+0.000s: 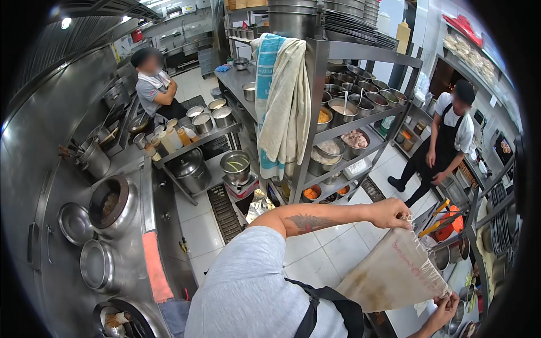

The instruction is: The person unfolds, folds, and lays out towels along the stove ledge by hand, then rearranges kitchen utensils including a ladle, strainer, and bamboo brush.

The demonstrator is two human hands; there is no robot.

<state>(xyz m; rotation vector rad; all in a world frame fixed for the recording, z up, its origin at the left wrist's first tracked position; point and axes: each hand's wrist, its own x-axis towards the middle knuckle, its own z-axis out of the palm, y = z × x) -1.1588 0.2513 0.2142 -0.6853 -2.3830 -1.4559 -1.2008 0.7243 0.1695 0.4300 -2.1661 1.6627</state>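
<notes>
The left hand [389,213] and right hand [445,311] pinch corners of the frayed cloth [378,270], sensible holds for fabric likely light and limp.

Stained beige cloth [383,270], red lettering; white-and-teal towel [271,84].

A single head-worn camera looks forward and steeply down over a wide, curved-edged stretch of kitchen.

A stainless-steel counter [134,239] is holding 2 round metal bowls [97,265], with a salmon-colored cloth [156,265] lying along its edge. A metal rack [317,84] is bearing stacked pots [292,22] on top and food-filled containers [342,111] below.
</notes>
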